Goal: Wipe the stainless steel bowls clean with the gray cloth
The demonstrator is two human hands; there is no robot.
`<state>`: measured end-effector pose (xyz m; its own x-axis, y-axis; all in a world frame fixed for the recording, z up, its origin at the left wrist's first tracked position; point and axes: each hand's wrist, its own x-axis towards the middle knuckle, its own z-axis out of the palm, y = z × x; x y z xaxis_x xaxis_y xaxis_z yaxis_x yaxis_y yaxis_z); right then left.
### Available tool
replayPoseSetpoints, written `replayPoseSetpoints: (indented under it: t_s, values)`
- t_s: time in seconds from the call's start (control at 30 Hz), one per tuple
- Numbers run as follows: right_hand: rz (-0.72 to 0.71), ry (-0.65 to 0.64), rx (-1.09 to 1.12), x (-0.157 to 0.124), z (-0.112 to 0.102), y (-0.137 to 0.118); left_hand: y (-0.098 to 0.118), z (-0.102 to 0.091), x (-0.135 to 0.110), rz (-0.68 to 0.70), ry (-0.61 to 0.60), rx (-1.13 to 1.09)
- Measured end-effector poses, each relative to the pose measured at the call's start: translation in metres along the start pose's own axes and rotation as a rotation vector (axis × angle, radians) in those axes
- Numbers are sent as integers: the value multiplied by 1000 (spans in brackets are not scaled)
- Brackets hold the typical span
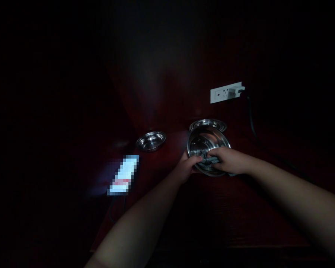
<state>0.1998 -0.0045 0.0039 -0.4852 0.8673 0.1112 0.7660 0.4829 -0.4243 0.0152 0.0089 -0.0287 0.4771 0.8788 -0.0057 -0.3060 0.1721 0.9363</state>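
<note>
A shiny steel plate (pixel 205 140) is tilted up toward me over the dark red table. My left hand (pixel 186 167) grips its lower left rim, fingers curled around the edge. My right hand (pixel 229 160) is closed on a grey cloth (pixel 209 161) and presses it against the plate's inner face. Behind the plate another steel dish (pixel 215 124) lies flat. A smaller steel dish (pixel 151 141) rests to the left.
A lit phone screen (pixel 123 175) lies on the table (pixel 240 212) at the left, with a cable running off it. A white wall socket (pixel 225 92) holds a plug whose black cord (pixel 251 119) trails down to the right. The surroundings are very dark.
</note>
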Motion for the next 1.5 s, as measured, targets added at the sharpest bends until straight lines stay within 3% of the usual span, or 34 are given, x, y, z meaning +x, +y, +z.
replayPoseSetpoints:
  t_s: [1.5]
  values:
    - [-4,6,20,-1,0,-1,-1,-1,1,2,-20,1]
